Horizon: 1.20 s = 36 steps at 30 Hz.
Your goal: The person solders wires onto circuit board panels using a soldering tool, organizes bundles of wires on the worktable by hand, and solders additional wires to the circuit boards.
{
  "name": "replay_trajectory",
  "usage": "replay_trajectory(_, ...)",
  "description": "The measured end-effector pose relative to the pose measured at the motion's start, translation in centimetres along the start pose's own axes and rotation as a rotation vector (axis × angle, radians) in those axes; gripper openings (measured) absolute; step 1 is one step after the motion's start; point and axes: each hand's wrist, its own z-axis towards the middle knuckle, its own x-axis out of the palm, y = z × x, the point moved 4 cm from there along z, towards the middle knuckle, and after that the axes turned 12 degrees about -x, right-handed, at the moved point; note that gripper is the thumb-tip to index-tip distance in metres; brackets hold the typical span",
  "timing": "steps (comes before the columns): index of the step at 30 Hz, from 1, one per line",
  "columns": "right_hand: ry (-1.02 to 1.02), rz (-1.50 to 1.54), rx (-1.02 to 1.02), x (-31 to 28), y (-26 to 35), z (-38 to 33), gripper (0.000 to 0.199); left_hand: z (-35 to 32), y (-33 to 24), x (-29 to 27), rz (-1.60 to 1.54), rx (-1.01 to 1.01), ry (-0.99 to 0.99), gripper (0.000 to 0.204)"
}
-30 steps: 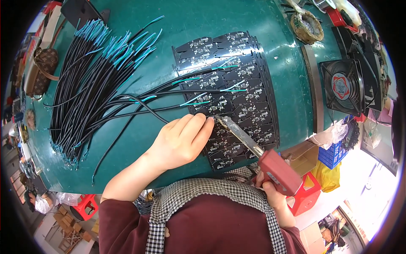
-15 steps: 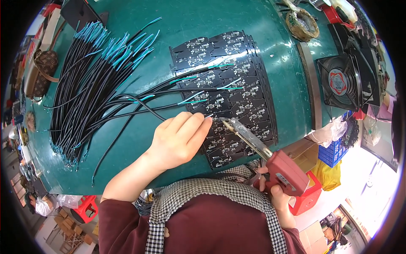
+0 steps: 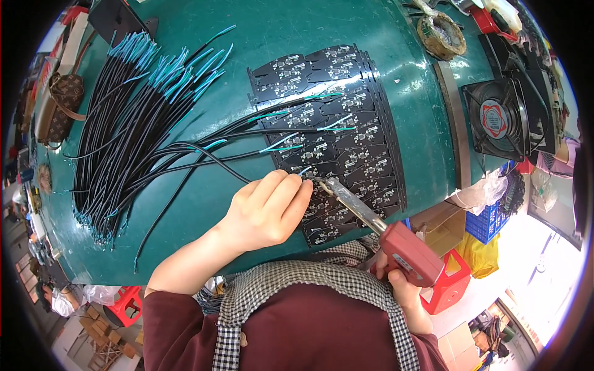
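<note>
My left hand (image 3: 266,210) is pinched on the end of a black cable (image 3: 223,162), over the lower part of a panel of black circuit boards (image 3: 365,157). A pale blue wire end (image 3: 305,170) pokes out just beyond the fingertips. My right hand (image 3: 396,281) is wrapped round the handle of a dark red soldering gun (image 3: 413,253). Its metal barrel (image 3: 359,207) slants up to the left, and the tip is right beside my left fingertips at a board. Whether tip and wire touch is hidden by the fingers. Several cables with stripped blue-green ends (image 3: 288,148) lie across the boards.
A big bundle of black cables (image 3: 124,136) spreads over the left of the green table (image 3: 204,247). To the right are a wooden strip (image 3: 453,123), a black fan (image 3: 495,117) and a crusted round pot (image 3: 442,36). A red stool (image 3: 448,287) stands beside my right arm.
The soldering gun and my right hand have shifted a little to the left. My left hand has moved slightly right and down, and the blue wire end now shows above its fingers.
</note>
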Motion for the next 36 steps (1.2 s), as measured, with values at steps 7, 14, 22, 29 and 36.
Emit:
replay_trajectory(7, 0.128, -0.595, -0.198, -1.1, 0.2, -0.6, 0.065, 0.1, -0.1, 0.0, 0.041, 0.037, 0.015, 0.026)
replay_trajectory(14, -0.046, -0.074, -0.102, 1.1, 1.7, 0.1, 0.067, 0.0, -0.3, -0.1, 0.042, 0.033, -0.008, 0.027)
replay_trajectory(22, -0.163, -0.172, -0.196, 0.8, 2.4, 0.8, 0.07, 1.0, 4.6, -3.7, 0.031, -0.454, 0.028, 0.019)
replay_trajectory(29, -0.175, -0.133, -0.204, 0.3, 2.7, 1.2, 0.068, 0.5, 7.5, -5.3, 0.126, -0.751, 0.103, 0.017)
replay_trajectory(36, -0.18, -0.083, -0.284, -1.5, 2.2, 0.7, 0.069, 0.2, 8.7, -6.5, -0.001, -0.648, -0.157, 0.005)
